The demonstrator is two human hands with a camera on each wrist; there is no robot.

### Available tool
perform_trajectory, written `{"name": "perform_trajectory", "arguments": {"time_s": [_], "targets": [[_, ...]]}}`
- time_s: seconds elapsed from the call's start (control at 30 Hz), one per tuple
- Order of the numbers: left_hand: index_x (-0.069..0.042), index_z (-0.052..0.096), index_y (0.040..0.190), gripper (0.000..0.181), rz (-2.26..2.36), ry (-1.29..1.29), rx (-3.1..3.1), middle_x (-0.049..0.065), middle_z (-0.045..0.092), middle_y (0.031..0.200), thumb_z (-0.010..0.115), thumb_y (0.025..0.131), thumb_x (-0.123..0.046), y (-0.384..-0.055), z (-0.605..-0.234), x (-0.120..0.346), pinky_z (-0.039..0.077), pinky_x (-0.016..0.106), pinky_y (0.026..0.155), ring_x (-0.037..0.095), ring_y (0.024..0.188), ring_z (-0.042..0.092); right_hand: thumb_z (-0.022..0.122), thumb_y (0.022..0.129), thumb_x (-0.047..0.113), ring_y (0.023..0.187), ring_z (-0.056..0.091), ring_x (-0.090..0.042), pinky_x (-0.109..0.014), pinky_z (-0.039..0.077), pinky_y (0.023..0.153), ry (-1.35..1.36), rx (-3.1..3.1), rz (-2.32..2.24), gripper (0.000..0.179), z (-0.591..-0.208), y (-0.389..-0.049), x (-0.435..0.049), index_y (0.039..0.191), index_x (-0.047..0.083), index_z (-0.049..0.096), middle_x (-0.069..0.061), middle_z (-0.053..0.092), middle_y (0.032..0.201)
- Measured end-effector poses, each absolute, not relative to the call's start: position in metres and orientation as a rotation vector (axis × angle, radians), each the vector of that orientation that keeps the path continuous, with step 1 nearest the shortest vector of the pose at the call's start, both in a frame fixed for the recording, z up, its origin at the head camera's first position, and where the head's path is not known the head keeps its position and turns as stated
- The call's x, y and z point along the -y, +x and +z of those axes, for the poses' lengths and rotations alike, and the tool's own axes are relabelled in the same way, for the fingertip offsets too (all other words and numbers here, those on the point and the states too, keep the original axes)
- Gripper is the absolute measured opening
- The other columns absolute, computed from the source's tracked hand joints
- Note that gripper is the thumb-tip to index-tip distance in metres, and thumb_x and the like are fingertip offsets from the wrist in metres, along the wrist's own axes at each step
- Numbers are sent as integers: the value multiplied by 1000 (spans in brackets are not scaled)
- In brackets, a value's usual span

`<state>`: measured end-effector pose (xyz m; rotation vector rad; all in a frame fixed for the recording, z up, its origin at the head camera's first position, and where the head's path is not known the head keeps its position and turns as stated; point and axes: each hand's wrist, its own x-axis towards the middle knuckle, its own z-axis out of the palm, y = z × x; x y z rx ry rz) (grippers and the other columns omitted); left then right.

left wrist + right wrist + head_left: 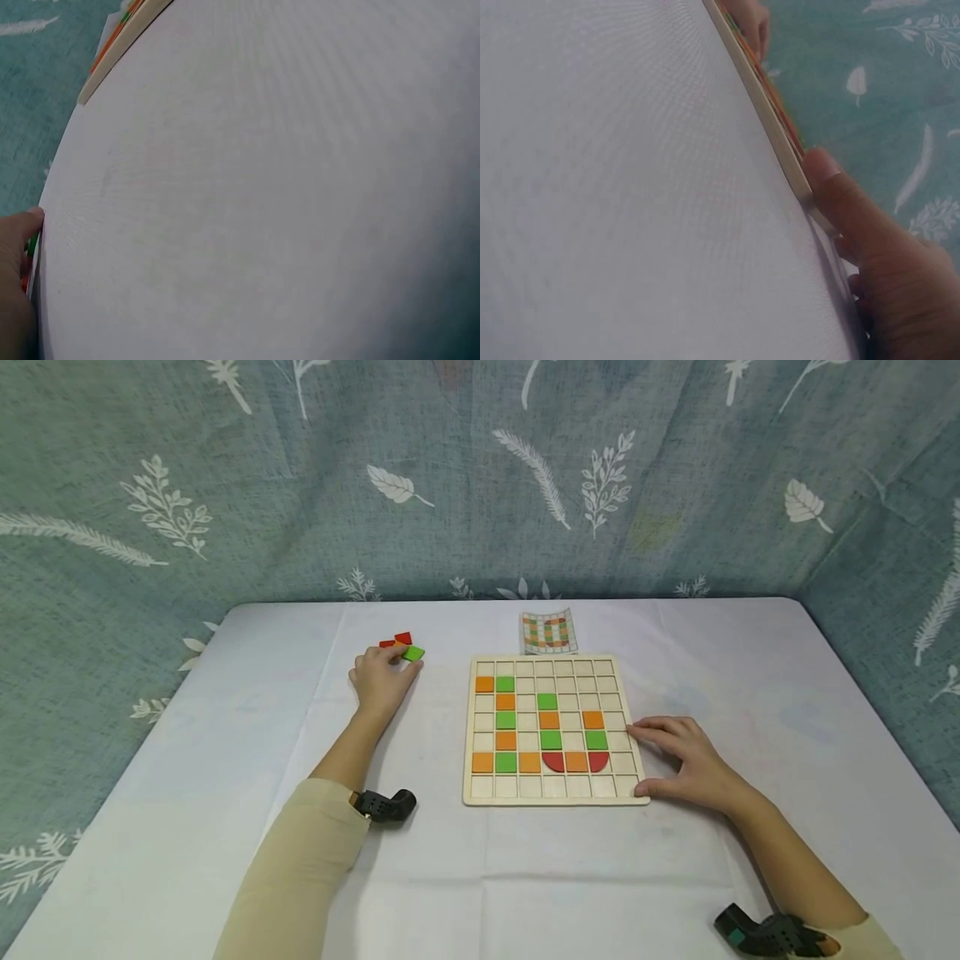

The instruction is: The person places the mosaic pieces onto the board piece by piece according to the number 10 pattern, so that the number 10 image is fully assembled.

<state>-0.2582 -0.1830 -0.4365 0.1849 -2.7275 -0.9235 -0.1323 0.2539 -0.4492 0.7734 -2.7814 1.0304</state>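
My left hand [382, 681] is over a small group of loose tiles at the far left of the table, its fingertips right at a green square tile [414, 653]. A red tile [403, 637] and a bit of orange show just beyond the fingers, partly hidden by them. My right hand [686, 760] rests at the right edge of a wooden grid board [555, 787], thumb on the near corner and fingers farther up the edge. Orange and green squares and two red rounded pieces [553, 762] sit in the board's cells.
A printed pattern card [549, 632] lies just behind the board, showing a similar coloured grid. White cloth covers the table [420, 877], and a leaf-patterned curtain [450, 510] hangs along its far side.
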Motion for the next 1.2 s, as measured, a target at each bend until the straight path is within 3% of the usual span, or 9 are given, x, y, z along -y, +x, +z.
{"name": "perform_trajectory", "arguments": {"time_s": [0.5, 0.83, 1.2], "targets": [[-5, 70, 110, 34, -902, 48, 2768, 9, 60, 84, 69, 85, -30, -255, -438, 178, 28, 44, 85, 28, 88, 46, 88, 61, 32, 115, 36, -28, -48, 30, 88, 780, 2781, 1022, 78, -448, -133, -253, 129, 10, 58, -12, 52, 128], [-4, 71, 106, 33, -878, -165, 2779, 8, 56, 81, 71, 84, -28, -251, -439, 163, 32, 41, 85, 25, 88, 46, 87, 62, 34, 114, 37, -30, -48, 30, 87, 781, 2784, 1020, 77, -449, -132, -253, 129, 9, 58, -12, 53, 127], [-6, 72, 106, 32, -909, -396, 2691, 6, 55, 80, 75, 81, -27, -242, -428, 132, 31, 35, 74, 24, 80, 42, 87, 62, 31, 113, 37, -26, -47, 29, 87, 795, 2765, 1052, 77, -446, -132, -254, 129, 9, 58, -11, 53, 127]]}}
